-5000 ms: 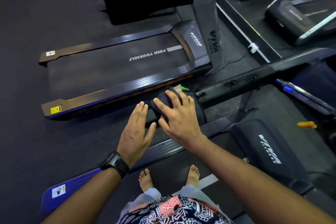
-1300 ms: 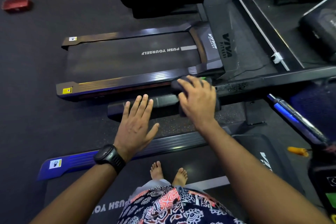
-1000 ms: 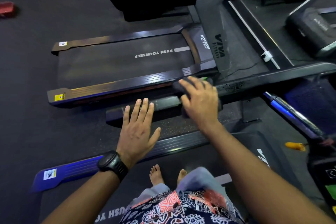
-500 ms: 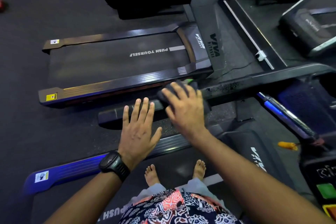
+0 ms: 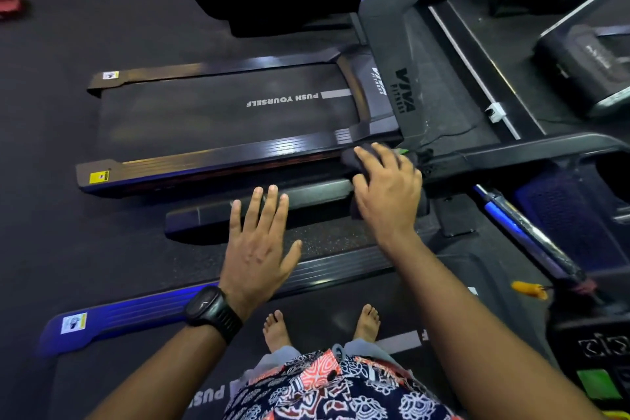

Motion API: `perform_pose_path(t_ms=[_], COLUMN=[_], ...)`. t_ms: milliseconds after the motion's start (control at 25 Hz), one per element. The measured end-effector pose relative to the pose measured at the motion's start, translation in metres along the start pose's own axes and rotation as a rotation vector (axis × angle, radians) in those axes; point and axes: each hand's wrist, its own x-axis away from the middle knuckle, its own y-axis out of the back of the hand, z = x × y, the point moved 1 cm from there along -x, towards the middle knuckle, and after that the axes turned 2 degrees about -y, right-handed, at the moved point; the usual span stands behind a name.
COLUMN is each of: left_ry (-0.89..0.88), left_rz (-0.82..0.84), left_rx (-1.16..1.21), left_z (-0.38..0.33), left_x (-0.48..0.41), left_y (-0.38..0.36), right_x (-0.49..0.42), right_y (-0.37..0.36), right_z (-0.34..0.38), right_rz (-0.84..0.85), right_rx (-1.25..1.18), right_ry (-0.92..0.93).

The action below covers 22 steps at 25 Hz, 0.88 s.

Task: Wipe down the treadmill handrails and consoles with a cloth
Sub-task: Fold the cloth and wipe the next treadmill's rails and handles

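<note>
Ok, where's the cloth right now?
Head view, right of centre: the dark cloth lies on the handrail under the right hand.

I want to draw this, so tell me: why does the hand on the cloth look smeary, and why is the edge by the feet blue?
Head view: the right hand and the cloth under it are motion-blurred, while the left hand is sharp; head view: blue light shines off the near treadmill's side rail; head view: the wide lens bends straight lines.

Cloth (image 5: 349, 160) was near-black, handrail (image 5: 313, 196) black, watch (image 5: 211, 312) black. Garment (image 5: 334, 389) showed navy, white and red floral print. Side rail (image 5: 136, 319) glowed blue.
</note>
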Motion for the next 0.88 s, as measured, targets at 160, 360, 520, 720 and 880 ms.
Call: perform_pose_path(t_ms=[160,360,520,720,880], left_ry=[0.006,0.015,0.007,0.018,-0.010], left_rz=[-0.005,-0.005,0.010,0.009,0.005], left_rx=[0.000,0.001,-0.011,-0.001,0.007], left_z=[-0.005,-0.012,-0.016,-0.023,-0.027], left_x=[-0.002,-0.005,-0.007,-0.010,-0.013], left_y=[-0.001,0.001,0.000,-0.001,-0.001], right_x=[0.044,0.000,0.024,0.011,0.013], right_y=[-0.006,-0.002,-0.007,-0.004,-0.006], right_z=[0.029,-0.001,0.007,0.000,-0.018], right_rz=[0.070,0.014,0.077,0.008,0.079], right_rx=[0.020,-0.012,0.008,0.016,0.039], right_ry=[0.436,-0.037,0.545,0.061,0.454])
